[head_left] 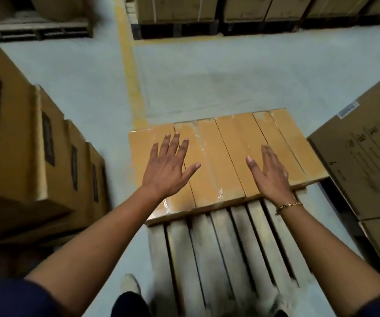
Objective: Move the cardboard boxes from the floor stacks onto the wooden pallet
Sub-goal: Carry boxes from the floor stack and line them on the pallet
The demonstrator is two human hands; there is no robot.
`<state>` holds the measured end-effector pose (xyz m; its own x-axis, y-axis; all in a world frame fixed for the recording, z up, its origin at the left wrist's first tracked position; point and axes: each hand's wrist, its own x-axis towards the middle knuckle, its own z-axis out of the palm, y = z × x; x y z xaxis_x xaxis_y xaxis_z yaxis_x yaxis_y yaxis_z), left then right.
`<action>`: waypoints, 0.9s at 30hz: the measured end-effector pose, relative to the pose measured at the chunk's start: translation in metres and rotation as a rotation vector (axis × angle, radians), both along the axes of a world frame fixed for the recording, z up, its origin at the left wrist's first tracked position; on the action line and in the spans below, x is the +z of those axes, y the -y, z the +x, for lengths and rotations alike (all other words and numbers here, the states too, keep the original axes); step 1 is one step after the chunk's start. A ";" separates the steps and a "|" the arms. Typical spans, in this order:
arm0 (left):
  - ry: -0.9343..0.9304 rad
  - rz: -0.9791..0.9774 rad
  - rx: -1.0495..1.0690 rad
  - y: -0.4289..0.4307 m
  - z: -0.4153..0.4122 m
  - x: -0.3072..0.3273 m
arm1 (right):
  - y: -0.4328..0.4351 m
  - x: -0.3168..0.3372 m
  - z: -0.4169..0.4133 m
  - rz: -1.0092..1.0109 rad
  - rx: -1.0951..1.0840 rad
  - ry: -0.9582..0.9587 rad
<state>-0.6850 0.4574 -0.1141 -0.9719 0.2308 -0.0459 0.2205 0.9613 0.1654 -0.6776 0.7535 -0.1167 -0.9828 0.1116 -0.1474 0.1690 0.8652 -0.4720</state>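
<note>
A row of flat tan cardboard boxes, taped along their seams, lies side by side on the far half of a wooden slatted pallet. My left hand hovers flat over the left boxes with fingers spread and straight. My right hand, with a gold bracelet at the wrist, is held flat over the right boxes. Neither hand holds anything. Whether the palms touch the box tops I cannot tell. The near half of the pallet shows bare slats.
A stack of brown boxes with dark labels stands on the left. Large printed cartons rise on the right, close to the pallet. Loaded pallets line the far wall. A yellow floor line runs toward the pallet. My shoe is near its front edge.
</note>
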 end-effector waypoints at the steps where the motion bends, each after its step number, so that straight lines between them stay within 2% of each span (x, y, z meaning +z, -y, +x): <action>1: 0.008 0.004 0.002 0.021 0.010 0.018 | 0.019 0.018 0.012 -0.015 -0.007 0.009; 5: -0.001 0.060 0.074 0.090 0.050 0.074 | 0.078 0.075 0.057 -0.073 0.007 0.063; 10: 0.023 0.107 0.163 0.134 0.110 0.119 | 0.120 0.121 0.104 -0.102 0.090 0.115; 20: -0.018 0.170 0.419 0.176 0.264 0.161 | 0.182 0.148 0.183 -0.200 0.379 0.215; 27: -0.072 0.321 0.605 0.247 0.323 0.195 | 0.255 0.168 0.209 -0.303 0.499 0.257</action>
